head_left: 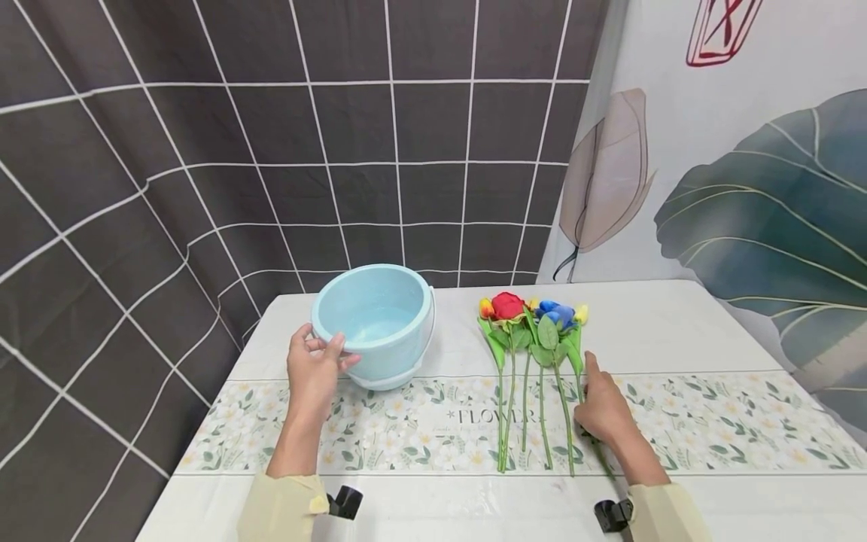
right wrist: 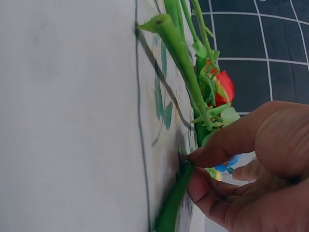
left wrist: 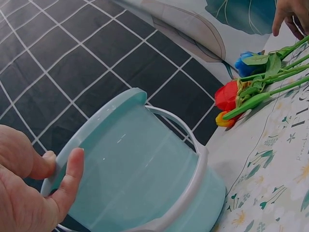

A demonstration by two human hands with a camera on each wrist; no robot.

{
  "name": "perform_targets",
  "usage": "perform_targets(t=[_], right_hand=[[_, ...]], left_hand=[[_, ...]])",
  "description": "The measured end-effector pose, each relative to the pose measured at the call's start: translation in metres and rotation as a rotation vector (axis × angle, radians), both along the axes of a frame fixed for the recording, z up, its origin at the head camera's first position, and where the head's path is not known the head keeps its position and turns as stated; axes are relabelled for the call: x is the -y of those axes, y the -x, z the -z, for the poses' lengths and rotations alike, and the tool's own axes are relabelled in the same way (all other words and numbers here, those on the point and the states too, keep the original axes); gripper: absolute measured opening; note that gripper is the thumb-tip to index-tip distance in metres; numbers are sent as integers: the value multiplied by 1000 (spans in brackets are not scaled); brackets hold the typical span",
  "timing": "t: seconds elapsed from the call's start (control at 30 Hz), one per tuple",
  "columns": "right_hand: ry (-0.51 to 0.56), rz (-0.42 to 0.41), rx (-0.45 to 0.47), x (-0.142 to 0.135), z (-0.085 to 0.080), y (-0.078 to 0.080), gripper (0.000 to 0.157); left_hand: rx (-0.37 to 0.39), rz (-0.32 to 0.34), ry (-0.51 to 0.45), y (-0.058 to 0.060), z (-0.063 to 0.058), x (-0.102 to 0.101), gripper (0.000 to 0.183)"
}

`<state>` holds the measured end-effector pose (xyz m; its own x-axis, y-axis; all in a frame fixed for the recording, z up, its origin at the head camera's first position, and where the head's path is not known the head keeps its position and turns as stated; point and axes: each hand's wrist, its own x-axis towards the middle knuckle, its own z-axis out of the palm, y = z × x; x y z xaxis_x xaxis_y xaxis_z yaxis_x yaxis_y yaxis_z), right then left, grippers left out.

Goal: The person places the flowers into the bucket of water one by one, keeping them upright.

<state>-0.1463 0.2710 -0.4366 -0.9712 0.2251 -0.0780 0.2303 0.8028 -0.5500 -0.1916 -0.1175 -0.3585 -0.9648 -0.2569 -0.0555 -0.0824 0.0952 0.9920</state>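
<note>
A light blue plastic bucket [head_left: 389, 357] with a white handle stands upright on the table at the left. My left hand [head_left: 314, 376] holds its near-left rim, thumb and fingers on either side of the edge. To the right lies a row of artificial flowers: a red rose [head_left: 508, 306], a blue flower [head_left: 558, 314] and orange and yellow tulips, heads toward the wall. My right hand [head_left: 605, 409] is at the rightmost stem, which runs up toward the yellow tulip [head_left: 581, 314]. In the right wrist view, thumb and forefinger pinch that green stem [right wrist: 175, 195] close to the table.
The white tablecloth [head_left: 474, 508] bears a printed floral band with lettering. Behind it hangs a dark cloth with a white grid [head_left: 433, 196], which also runs along the left side. A white curtain with printed leaves [head_left: 779, 196] hangs at the right.
</note>
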Motion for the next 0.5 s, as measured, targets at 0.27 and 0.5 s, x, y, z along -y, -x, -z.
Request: perform_targets(t=[0.27,0.5], right_hand=[[134,32,-64,-6,-1,-4,90],[505,38,-69,-13,2,-7,86]], left_hand=[[4,14,33,-2,-1,-1,67],[13,18,27,-2,-4,1,68]])
